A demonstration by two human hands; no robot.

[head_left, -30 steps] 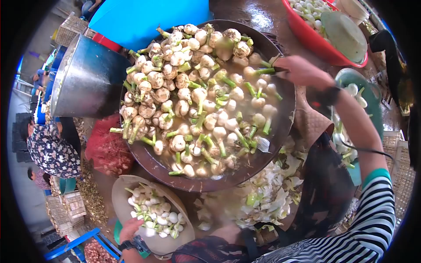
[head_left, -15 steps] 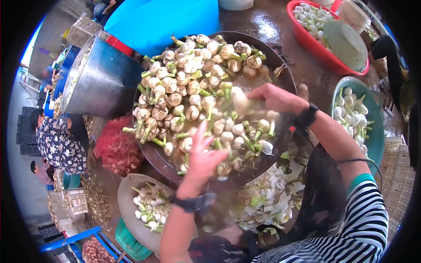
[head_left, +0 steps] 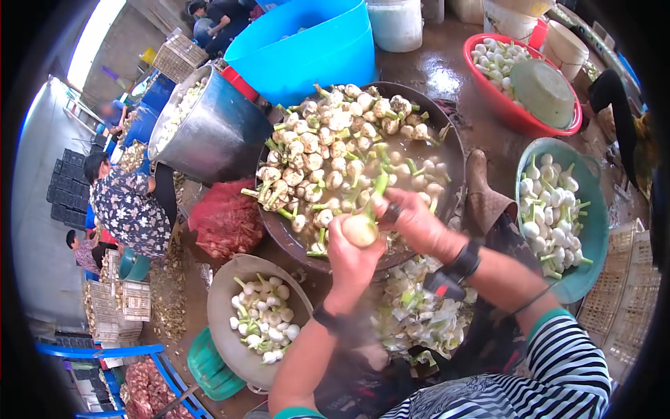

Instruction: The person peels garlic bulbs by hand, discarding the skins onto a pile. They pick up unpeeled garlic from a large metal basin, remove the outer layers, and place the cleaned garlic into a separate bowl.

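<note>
My left hand (head_left: 352, 255) is closed around a pale garlic bulb (head_left: 360, 230) whose green stem points up and away. Against the stem side, my right hand (head_left: 419, 222) is closed on a small dark-handled tool (head_left: 392, 212); its working end is hidden. Both hands are over the near edge of a wide dark basin (head_left: 457, 150) of murky water. Soil-stained garlic bulbs (head_left: 307, 160) with cut green stems are heaped at its far left, and others float on the right. A pile of stripped leaves and skins (head_left: 426, 307) lies below my hands.
A grey bowl (head_left: 227, 335) of clean bulbs stands left, and a green basin (head_left: 593, 237) of them right. Behind are a red basin (head_left: 478, 87), a blue tub (head_left: 300, 56) and a metal pot (head_left: 216, 129). A red mesh bag (head_left: 227, 220) and a co-worker (head_left: 132, 209) are at left.
My right hand has brought a bulb from the water toward me, and my left hand, spread before, now grips it. The camera view has shifted.
</note>
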